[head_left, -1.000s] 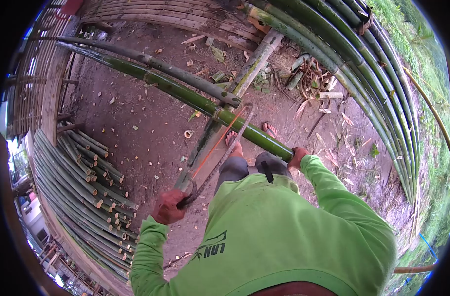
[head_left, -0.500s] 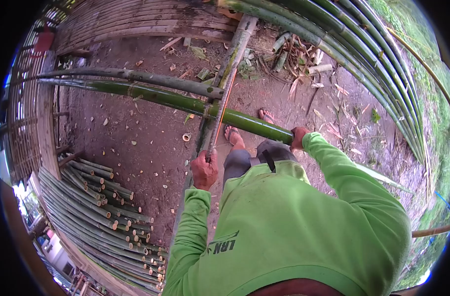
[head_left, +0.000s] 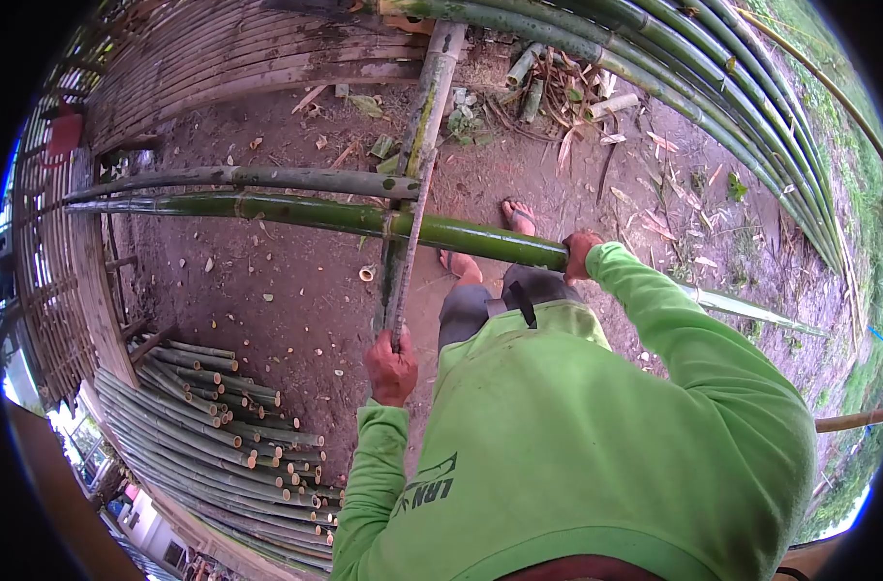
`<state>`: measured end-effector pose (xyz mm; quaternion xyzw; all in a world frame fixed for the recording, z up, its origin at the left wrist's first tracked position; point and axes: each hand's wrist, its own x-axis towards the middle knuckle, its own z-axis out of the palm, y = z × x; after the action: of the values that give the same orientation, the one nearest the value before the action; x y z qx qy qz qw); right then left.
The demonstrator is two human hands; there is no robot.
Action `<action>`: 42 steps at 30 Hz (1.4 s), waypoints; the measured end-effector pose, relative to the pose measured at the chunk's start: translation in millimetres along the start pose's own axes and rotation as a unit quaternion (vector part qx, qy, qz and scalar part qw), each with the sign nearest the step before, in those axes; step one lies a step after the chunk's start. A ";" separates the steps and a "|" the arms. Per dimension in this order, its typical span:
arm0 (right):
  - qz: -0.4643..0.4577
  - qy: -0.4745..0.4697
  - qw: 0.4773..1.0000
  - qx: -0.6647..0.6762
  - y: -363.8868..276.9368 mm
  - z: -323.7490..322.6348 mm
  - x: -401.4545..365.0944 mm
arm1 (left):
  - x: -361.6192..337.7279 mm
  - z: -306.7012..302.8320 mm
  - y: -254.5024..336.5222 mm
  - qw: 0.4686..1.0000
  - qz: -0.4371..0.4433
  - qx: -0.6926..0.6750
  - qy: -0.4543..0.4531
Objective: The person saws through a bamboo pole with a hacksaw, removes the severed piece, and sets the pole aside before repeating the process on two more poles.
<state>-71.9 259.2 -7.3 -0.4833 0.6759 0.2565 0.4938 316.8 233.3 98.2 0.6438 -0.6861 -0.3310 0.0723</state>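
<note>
My left hand [head_left: 390, 369] is closed around the near end of a long, thin grey stick [head_left: 410, 240], which points away from me across a green bamboo pole [head_left: 318, 212]. My right hand [head_left: 582, 254] is wrapped around the near end of that pole, close to my thigh. The pole looks wet and shiny, and it lies across a mottled bamboo beam [head_left: 433, 85]. Beside it, a duller grey-green bamboo pole [head_left: 311, 180] ends at the beam. The lower part of the beam is partly hidden behind the stick.
Cut bamboo poles [head_left: 209, 436] are stacked at lower left. Long green poles [head_left: 645, 73] curve across the upper right. Offcuts and shavings [head_left: 567, 92] litter the dirt ground [head_left: 258, 310]. A slatted bamboo platform [head_left: 238, 53] stands at upper left. My feet [head_left: 519, 217] are below the pole.
My left hand has drawn toward my body with the stick. My right hand still grips the pole's end. The whole view has shifted slightly, and the orange edge along the stick no longer shows.
</note>
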 end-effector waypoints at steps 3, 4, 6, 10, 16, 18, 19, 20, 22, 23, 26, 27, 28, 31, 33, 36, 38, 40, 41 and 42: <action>-0.004 -0.033 0.999 0.019 4.3 -5.7 6.6 | 12.1 12.8 1.6 1.000 0.001 -0.005 -0.002; -0.012 -0.033 0.999 0.019 6.6 0.2 9.9 | 10.5 12.4 -1.4 1.000 -0.002 -0.004 -0.002; -0.028 -0.022 0.999 0.019 10.4 4.4 17.1 | 8.6 16.8 -9.6 1.000 -0.022 -0.010 -0.001; -0.012 0.002 1.000 0.026 7.2 7.0 6.9 | -3.9 17.8 -14.8 1.000 -0.010 -0.015 0.009; -0.008 0.062 0.998 0.009 4.3 15.8 2.8 | -49.1 -14.7 -15.8 0.997 -0.061 -0.024 -0.028; -0.026 0.061 0.997 0.030 8.8 13.9 3.5 | -32.4 -6.0 -18.1 0.999 -0.029 -0.008 -0.011; -0.029 0.054 0.998 0.034 6.2 12.8 1.5 | -12.8 5.4 -20.5 1.000 0.004 0.015 0.005; -0.032 0.050 0.997 0.038 5.5 14.1 -2.9 | -0.9 11.9 -21.3 0.998 0.038 0.036 0.023; -0.041 0.070 0.996 0.026 11.8 14.7 1.5 | 11.0 15.1 -12.0 0.998 0.047 0.019 0.042; -0.041 0.059 0.997 0.017 13.9 18.2 3.3 | 7.6 15.0 -8.7 0.998 0.045 0.016 0.049; -0.056 0.061 0.996 0.020 19.6 27.1 -8.5 | -11.1 16.8 -0.6 0.999 0.026 0.013 0.035; -0.061 0.066 0.996 0.025 31.8 34.6 -8.2 | -16.8 24.4 1.6 0.999 0.024 -0.001 0.034; -0.066 0.068 0.995 0.031 43.3 40.6 -13.5 | -25.7 38.1 2.7 0.999 0.020 -0.016 0.031; -0.063 0.073 0.995 0.037 79.4 49.2 -29.1 | -51.2 72.4 19.5 0.998 0.018 -0.051 0.028; -0.064 0.072 0.994 0.044 103.3 53.7 -38.3 | -67.5 93.4 35.7 0.998 0.017 -0.059 0.034; -0.027 0.087 0.995 0.040 135.1 64.1 -43.3 | -83.6 113.1 55.8 0.998 0.008 -0.057 0.028; -0.031 0.091 0.995 0.037 146.8 68.8 -44.3 | -89.4 125.7 61.7 0.998 0.010 -0.049 0.030; -0.047 0.098 0.993 0.040 153.9 71.6 -37.6 | -91.8 132.8 64.6 0.999 0.000 -0.036 0.027; -0.037 0.068 0.996 0.034 153.6 71.7 -33.0 | -92.6 135.4 66.3 0.999 -0.010 -0.030 0.022; -0.040 0.077 0.995 0.037 155.4 75.6 -29.5 | -94.2 134.5 70.9 0.999 -0.021 -0.025 0.017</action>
<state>-179.8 395.7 -29.3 -0.5097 0.7011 0.1727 0.4678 202.0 366.1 64.1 0.6620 -0.6625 -0.3380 0.0929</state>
